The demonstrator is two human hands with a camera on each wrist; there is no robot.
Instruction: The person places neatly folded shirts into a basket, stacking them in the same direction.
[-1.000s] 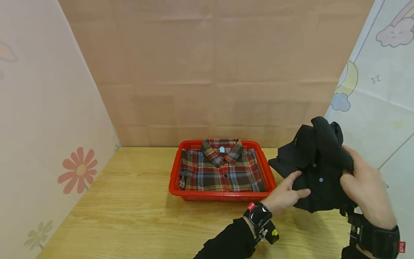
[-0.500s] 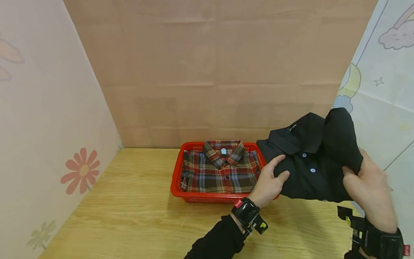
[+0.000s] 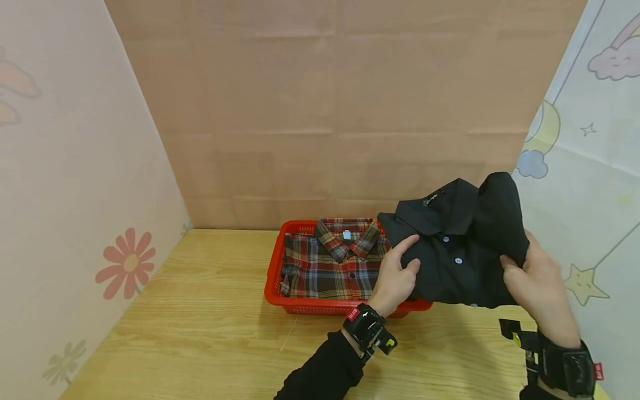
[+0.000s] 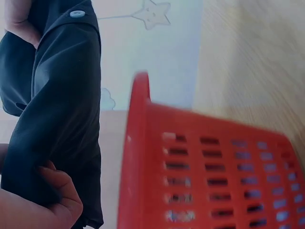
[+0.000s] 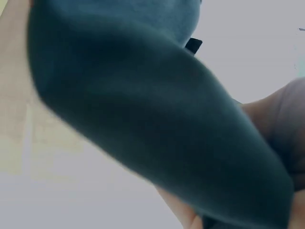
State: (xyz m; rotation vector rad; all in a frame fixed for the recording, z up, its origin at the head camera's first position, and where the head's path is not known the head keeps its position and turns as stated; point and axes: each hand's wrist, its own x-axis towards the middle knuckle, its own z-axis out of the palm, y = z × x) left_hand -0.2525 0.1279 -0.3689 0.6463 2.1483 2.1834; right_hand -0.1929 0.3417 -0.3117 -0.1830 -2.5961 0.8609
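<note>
A folded black shirt with a collar and pale buttons hangs tilted between both hands, its left part overlapping the basket's right end in the head view. My left hand grips its lower left edge, and the left wrist view shows those fingers curled under the cloth. At the right edge my right hand pinches the shirt, thumb on top. A folded plaid shirt in red, brown and blue lies in the red basket, collar toward the back. In the right wrist view the black cloth covers much of the picture.
The basket stands on a pale wooden table near the brown paper-covered back wall. A white panel with a flower flanks the left side, and another with a star rises at the right.
Both hands have carried the black shirt left, from beside the basket to partly over its right end. The shirt has spread flatter, showing more of its collar and front.
</note>
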